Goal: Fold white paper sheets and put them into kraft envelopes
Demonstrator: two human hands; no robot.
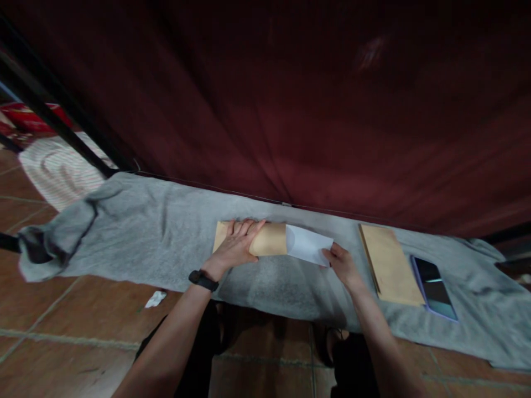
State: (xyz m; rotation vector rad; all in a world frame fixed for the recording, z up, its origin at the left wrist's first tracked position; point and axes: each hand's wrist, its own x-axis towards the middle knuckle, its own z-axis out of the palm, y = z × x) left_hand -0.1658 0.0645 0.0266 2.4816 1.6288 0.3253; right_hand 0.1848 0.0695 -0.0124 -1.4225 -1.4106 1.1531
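A tan paper envelope (271, 239) lies flat on the grey cloth, its long side running left to right. My left hand (236, 243), with a dark band at the wrist, rests on its left part with fingers spread. Out of the envelope's right end sticks a white sheet of paper (309, 244). Its outer right edge is pinched by my right hand (339, 261), thumb on top. How far the sheet reaches inside the envelope is hidden.
To the right lie a stack of tan envelopes (392, 265) and a phone (435, 287) in a purple case. Grey cloth (182, 237) covers the narrow bench, backed by a dark red curtain (265, 110). Black metal bars (62, 110) stand at left. A crumpled white tissue (156, 299) is on the tiles.
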